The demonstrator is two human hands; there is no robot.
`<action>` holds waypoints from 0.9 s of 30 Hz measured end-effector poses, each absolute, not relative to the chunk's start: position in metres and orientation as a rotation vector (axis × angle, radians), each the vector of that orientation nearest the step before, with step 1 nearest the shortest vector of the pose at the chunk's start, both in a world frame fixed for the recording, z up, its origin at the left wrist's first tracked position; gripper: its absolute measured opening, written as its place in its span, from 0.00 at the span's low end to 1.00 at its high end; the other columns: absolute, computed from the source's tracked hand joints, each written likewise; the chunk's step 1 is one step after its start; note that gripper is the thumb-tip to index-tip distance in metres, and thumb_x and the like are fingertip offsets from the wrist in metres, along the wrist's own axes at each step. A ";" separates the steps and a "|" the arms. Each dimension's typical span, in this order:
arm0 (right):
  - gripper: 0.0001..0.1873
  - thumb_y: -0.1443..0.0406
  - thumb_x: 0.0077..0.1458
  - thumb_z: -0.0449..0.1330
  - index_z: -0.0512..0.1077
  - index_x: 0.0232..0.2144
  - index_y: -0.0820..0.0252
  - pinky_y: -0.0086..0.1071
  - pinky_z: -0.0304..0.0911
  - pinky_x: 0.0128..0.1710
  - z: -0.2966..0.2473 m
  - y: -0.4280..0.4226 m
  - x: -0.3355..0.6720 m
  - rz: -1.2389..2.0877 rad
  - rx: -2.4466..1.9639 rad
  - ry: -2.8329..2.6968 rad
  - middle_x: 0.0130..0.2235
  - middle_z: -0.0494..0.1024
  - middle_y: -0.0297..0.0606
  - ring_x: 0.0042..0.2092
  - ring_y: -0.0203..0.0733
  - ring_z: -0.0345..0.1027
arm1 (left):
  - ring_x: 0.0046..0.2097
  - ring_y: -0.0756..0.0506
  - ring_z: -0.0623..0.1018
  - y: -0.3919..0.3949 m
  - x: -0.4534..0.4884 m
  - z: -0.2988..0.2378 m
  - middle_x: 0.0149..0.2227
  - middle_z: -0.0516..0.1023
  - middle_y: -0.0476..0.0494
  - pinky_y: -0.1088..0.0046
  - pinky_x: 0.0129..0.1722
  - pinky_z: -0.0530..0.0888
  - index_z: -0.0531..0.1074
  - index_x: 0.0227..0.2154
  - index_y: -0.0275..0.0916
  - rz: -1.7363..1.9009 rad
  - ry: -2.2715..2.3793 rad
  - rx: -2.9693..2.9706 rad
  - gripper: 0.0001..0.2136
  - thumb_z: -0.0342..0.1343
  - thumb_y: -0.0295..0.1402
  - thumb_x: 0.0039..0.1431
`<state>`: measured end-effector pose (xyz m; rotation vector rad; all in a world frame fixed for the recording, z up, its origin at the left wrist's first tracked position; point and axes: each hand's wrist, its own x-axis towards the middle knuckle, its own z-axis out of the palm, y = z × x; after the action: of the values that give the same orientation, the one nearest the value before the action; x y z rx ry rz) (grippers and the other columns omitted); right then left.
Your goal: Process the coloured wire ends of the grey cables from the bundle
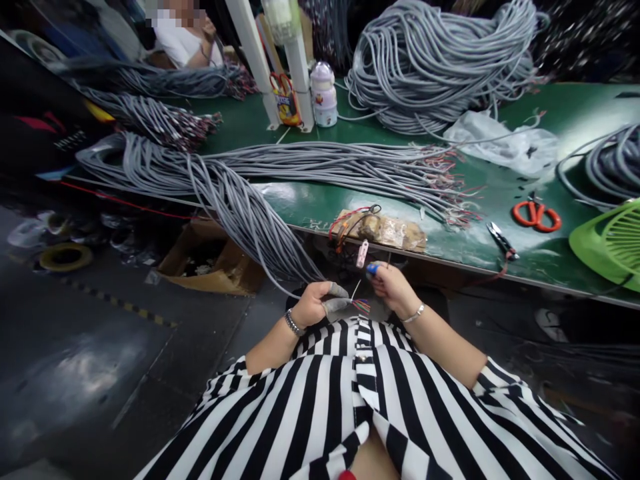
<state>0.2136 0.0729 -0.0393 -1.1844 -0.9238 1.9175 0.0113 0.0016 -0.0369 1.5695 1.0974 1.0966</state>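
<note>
My left hand (314,304), with grey coverings on its fingertips, pinches the end of a grey multi-core cable. Thin coloured wires (361,306) fan out of that end toward the right, and one pale strand (357,289) sticks up from it. A long bundle of grey cables (260,227) hangs off the bench edge down to this hand. My right hand (394,288) is closed just right of the wires, apart from them, with a blue cover on one fingertip. Whatever its fingers may hold is hidden.
On the green bench (465,250) lie more cut cables (340,163), a taped board (395,230) with wires at the edge, orange-handled scissors (537,217), cutters (501,240) and a green basket (607,240). A large cable coil (435,63) and a bottle (324,95) stand behind. Another person (185,40) sits across.
</note>
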 end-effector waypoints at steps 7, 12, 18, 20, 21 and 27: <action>0.29 0.40 0.48 0.59 0.66 0.24 0.61 0.21 0.35 0.14 -0.030 0.092 0.211 1.972 -1.062 -0.824 0.19 0.63 0.27 0.16 0.23 0.41 | 0.32 0.48 0.79 0.011 0.009 -0.036 0.30 0.81 0.43 0.74 0.34 0.77 0.79 0.31 0.34 1.267 1.176 1.440 0.13 0.66 0.41 0.52; 0.31 0.39 0.43 0.64 0.63 0.23 0.60 0.21 0.34 0.14 -0.020 0.106 0.193 1.919 -1.164 -0.836 0.20 0.62 0.27 0.17 0.23 0.44 | 0.32 0.48 0.79 0.025 0.019 -0.038 0.30 0.81 0.43 0.74 0.35 0.77 0.78 0.31 0.35 1.338 1.201 1.440 0.13 0.67 0.40 0.50; 0.29 0.42 0.39 0.68 0.69 0.25 0.61 0.22 0.36 0.15 -0.027 0.104 0.190 1.950 -0.930 -0.798 0.20 0.59 0.26 0.19 0.25 0.45 | 0.32 0.49 0.79 0.031 0.024 -0.044 0.30 0.81 0.44 0.75 0.35 0.76 0.78 0.32 0.35 1.329 1.216 1.448 0.12 0.67 0.39 0.50; 0.29 0.42 0.38 0.69 0.71 0.25 0.62 0.23 0.36 0.15 -0.028 0.103 0.189 1.949 -0.913 -0.788 0.20 0.61 0.27 0.20 0.25 0.44 | 0.32 0.49 0.78 0.032 0.025 -0.046 0.30 0.81 0.44 0.74 0.35 0.76 0.78 0.32 0.35 1.317 1.214 1.445 0.13 0.67 0.40 0.50; 0.29 0.42 0.38 0.69 0.72 0.25 0.63 0.23 0.36 0.15 -0.027 0.103 0.189 1.947 -0.913 -0.786 0.20 0.61 0.27 0.20 0.25 0.44 | 0.32 0.49 0.78 0.032 0.025 -0.048 0.30 0.81 0.44 0.74 0.35 0.76 0.78 0.32 0.35 1.311 1.213 1.441 0.13 0.67 0.40 0.50; 0.30 0.42 0.38 0.69 0.72 0.26 0.63 0.23 0.35 0.15 -0.027 0.103 0.187 1.941 -0.933 -0.776 0.19 0.60 0.26 0.19 0.26 0.43 | 0.31 0.49 0.78 0.032 0.026 -0.054 0.30 0.81 0.44 0.74 0.34 0.76 0.78 0.32 0.35 1.287 1.205 1.405 0.14 0.67 0.41 0.50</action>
<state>0.1873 0.1029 -0.0269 -0.9334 -0.7764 1.9406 0.0261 0.0325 -0.0542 1.4055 1.2047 1.2870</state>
